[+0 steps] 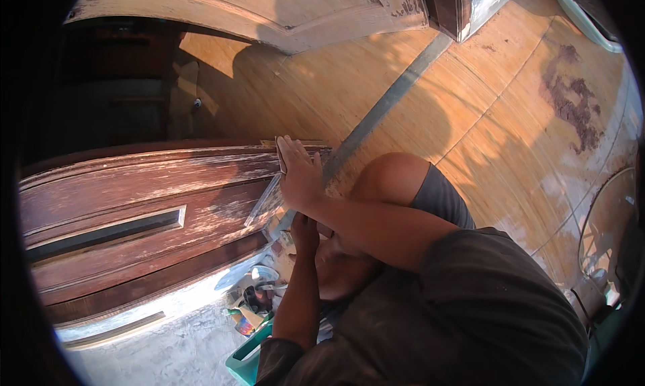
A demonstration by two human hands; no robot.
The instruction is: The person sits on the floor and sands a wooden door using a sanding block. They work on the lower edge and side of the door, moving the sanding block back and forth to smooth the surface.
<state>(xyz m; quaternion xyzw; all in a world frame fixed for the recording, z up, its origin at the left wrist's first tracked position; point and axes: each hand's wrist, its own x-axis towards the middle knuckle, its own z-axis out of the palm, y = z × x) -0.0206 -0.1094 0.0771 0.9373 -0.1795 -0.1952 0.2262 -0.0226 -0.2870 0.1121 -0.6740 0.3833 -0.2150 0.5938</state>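
My right hand [299,174] lies over the end of a worn dark-red wooden door panel [144,191], fingers stretched together. Under its fingers shows the edge of a thin brown sheet [281,156] that looks like sandpaper, pressed to the wood. Paint is scuffed to pale streaks along the panel. Lower down, beside the panel's end, is my left hand [304,235]; its fingers are mostly hidden in shadow, and I cannot see whether they hold anything. A pale clear strip [263,199] crosses the panel next to my right wrist.
Behind the panel stands another paler, partly stripped door [336,23]. Tan floor tiles [416,110] carry a grey strip and a dark-red stain [571,100]. A green plastic container [243,364] and assorted small items [254,298] sit by my left forearm. My bent knee [390,178] is close to my right arm.
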